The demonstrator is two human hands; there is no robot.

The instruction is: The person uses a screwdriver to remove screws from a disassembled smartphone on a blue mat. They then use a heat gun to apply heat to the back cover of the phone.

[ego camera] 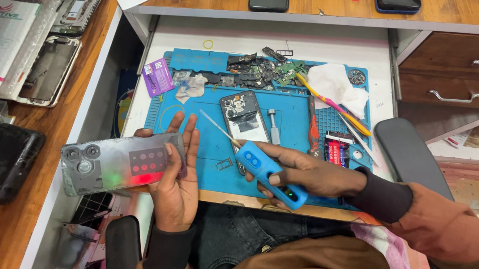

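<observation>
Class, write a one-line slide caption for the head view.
Left hand holds a translucent phone back cover; right hand grips a blue electric screwdriver.

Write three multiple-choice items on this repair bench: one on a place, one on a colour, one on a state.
1. Where does the opened phone lie?
A. on the blue work mat
B. in a drawer
C. on the floor

2. What colour is the electric screwdriver in the right hand?
A. red
B. blue
C. white

3. How is the phone back cover held?
A. lying on the mat
B. gripped in the left hand, off the mat
C. shut in a drawer

Answers: 1 A, it rests mid-mat; 2 B, its body is blue; 3 B, fingers wrap it left of the mat.
</observation>
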